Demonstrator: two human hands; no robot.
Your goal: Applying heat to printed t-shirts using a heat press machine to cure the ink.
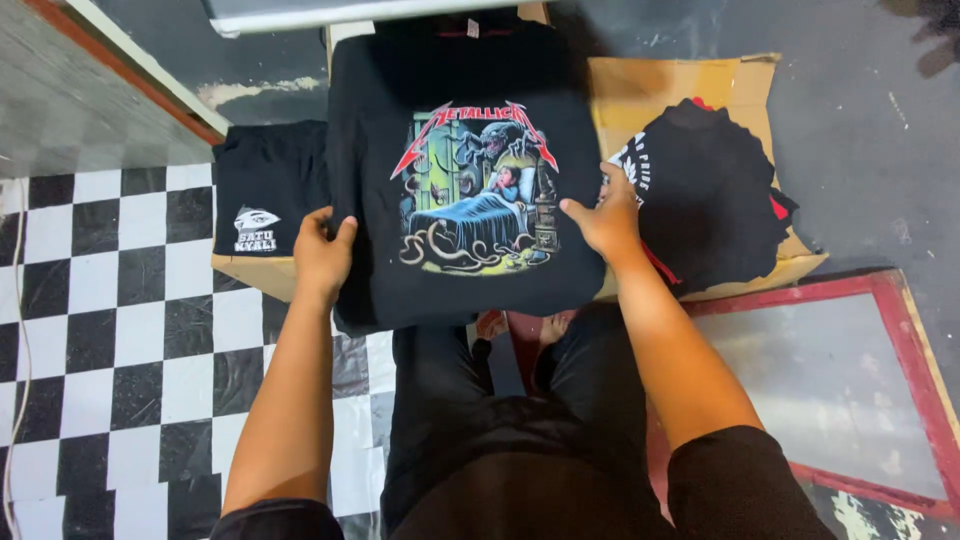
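A: Head view, looking straight down. Biggest thing first: floor is black-and-white checker tile (120,330) on the left, dull grey concrete on the right, glossy tiles, rough concrete.

B: And the arms?

A: Both forearms bare, reaching forward from the lap, roughly parallel. Black sleeves at the bottom edge. Person sits with dark trousers, a foot showing between the knees.

B: What do they hold?

A: A folded black T-shirt (465,180), soft cotton, squared off into a rectangle, with a colourful printed picture on the front and red jagged lettering above it. It lies on flattened brown cardboard (650,95), directly in front of the knees.

B: Grips?

A: Left hand (322,255) clamps the shirt's lower left edge, thumb on top, fingers curled under. Right hand (605,220) holds the right edge, thumb laid on the cloth, fingers behind; its grip is closed on the fabric.

B: Nearby?

A: A second folded black garment (268,190) with a small white print, just beside the left hand. A crumpled heap of black clothes (710,190) on the cardboard, right. A red-framed panel (860,390) lower right.
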